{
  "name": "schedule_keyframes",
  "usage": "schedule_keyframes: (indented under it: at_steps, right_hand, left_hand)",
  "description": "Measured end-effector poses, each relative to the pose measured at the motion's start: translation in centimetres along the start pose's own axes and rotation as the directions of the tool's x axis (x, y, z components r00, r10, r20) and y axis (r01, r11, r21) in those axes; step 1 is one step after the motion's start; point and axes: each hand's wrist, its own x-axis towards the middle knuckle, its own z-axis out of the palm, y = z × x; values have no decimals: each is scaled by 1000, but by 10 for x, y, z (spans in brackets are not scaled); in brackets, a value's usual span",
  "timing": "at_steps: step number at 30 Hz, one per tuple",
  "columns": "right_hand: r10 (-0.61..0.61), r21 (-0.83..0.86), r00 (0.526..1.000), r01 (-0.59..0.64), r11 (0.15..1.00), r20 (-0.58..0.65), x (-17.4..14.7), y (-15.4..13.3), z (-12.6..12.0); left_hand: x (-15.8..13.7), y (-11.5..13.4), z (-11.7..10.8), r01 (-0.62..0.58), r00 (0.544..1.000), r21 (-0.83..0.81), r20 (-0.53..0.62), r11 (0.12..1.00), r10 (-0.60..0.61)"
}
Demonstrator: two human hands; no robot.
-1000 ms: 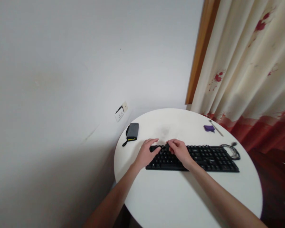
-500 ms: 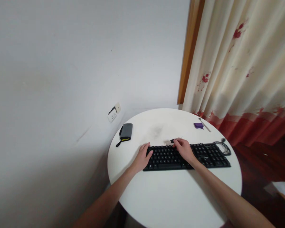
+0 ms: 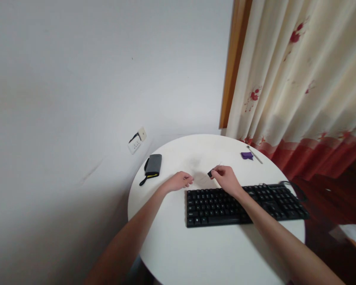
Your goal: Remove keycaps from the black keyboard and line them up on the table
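Observation:
A black keyboard (image 3: 213,206) lies across the round white table, close to both hands. My right hand (image 3: 225,178) is above its back edge, thumb and fingers pinched on a small black piece (image 3: 210,173). The rest of that piece is hidden by the fingers. Beyond the keyboard's back left corner is my left hand (image 3: 180,181), its fingers loosely bent and apart, with nothing visible in them.
A grey pouch (image 3: 153,164) with a black strap lies at the table's left edge, by the wall socket (image 3: 134,145). At the back right are a folded purple cloth (image 3: 247,155) and a thin stick-like tool (image 3: 255,154). A curtain (image 3: 273,99) hangs behind.
The keyboard has shifted toward me and to the right. My left hand has left its keys and moved to the table behind it. My right hand still pinches the black piece, now turned.

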Motion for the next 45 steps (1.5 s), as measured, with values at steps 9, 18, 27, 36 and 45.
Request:
schedule_keyframes:
  at_steps: [9, 18, 27, 36, 45]
  right_hand:
    - [19, 267, 990, -56, 962, 138, 2, 6, 42]
    - [-7, 309, 984, -49, 950, 178, -11, 17, 52]
    - [-57, 342, 976, -19, 940, 210, -15, 17, 59]
    - [-173, 133, 945, 141, 981, 277, -18, 9, 54]
    - [-200, 63, 928, 190, 980, 314, -16, 7, 63]
  left_hand:
    - [0, -10, -15, -83, 976, -71, 194, 994, 95]
    - [-7, -27, -35, 27, 928, -108, 373, 994, 15]
    - [-1, -30, -27, -23, 935, -67, 353, 998, 45]
    - [1, -35, -26, -63, 936, -95, 340, 993, 92]
    - [0, -30, -28, -36, 928, -94, 365, 995, 68]
